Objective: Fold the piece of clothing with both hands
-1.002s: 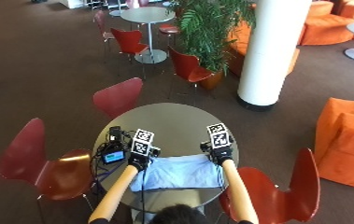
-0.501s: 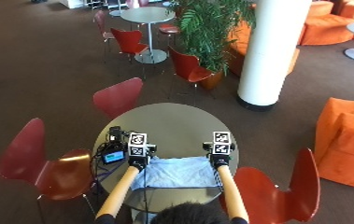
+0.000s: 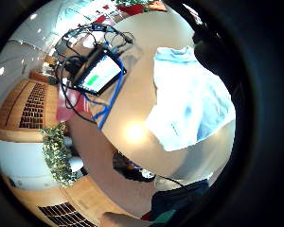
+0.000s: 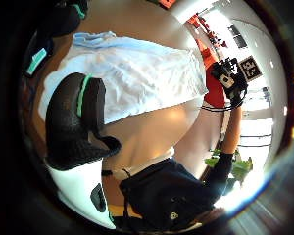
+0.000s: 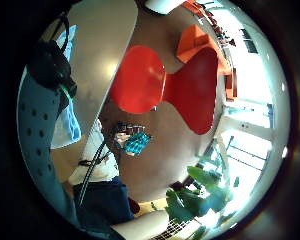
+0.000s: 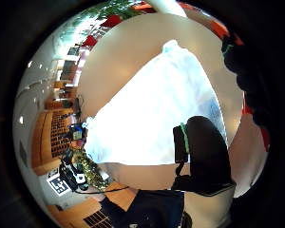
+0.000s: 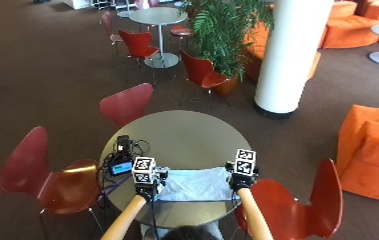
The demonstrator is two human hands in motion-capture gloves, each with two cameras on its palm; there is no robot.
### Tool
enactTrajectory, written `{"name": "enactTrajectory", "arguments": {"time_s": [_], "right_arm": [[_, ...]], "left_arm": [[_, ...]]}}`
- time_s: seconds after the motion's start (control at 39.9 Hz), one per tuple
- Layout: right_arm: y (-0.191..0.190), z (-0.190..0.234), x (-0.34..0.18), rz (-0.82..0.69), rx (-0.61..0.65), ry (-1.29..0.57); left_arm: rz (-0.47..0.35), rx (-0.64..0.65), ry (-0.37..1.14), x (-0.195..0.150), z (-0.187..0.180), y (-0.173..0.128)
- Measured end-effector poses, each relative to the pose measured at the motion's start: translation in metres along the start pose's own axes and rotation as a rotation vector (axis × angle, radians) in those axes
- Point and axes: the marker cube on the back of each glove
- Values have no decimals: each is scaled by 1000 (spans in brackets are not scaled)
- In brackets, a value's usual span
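Observation:
A light blue garment [image 7: 192, 185] lies spread flat on the near part of the round table [image 7: 176, 135]. My left hand [image 7: 148, 189] is over its left edge and my right hand [image 7: 240, 184] over its right edge. In the left thumb side palm view the garment [image 4: 137, 73] lies on the table beneath my thumb [image 4: 73, 122], with no cloth pinched; the right hand [image 4: 228, 81] shows raised beyond it. The right thumb side palm view shows the garment [image 6: 152, 118] flat, and my thumb [image 6: 204, 156] apart from it. The garment [image 3: 189, 104] looks slightly rumpled near the table edge.
A small device with a lit screen [image 7: 121, 165] and tangled cables sits on the table's left side. Red chairs stand to the left [image 7: 56, 185], to the right [image 7: 295, 205] and at the far side [image 7: 128, 102].
Both hands have drawn back toward me, from the garment's far edge to its sides. The garment stays on the table.

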Motion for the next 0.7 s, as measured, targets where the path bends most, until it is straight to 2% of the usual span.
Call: {"name": "enactTrajectory", "arguments": {"time_s": [0.08,0.18,0.3,0.43,0.55,0.7], "right_arm": [[13,-6,-4,1,59,32],[15,4,-11,30,11,27],[10,20,-20,59,-58,-4],[3,28,-28,72,-7,34],[5,31,-33,66,55,26],[8,32,-33,62,142,-19]], "left_arm": [[-35,-62,49,0,8,4],[-115,-171,69,4,6,24],[-174,-173,12,2,27,18],[-188,-212,-30,5,46,13],[-224,-271,-38,7,51,15],[-234,-261,-47,13,52,15]]}}
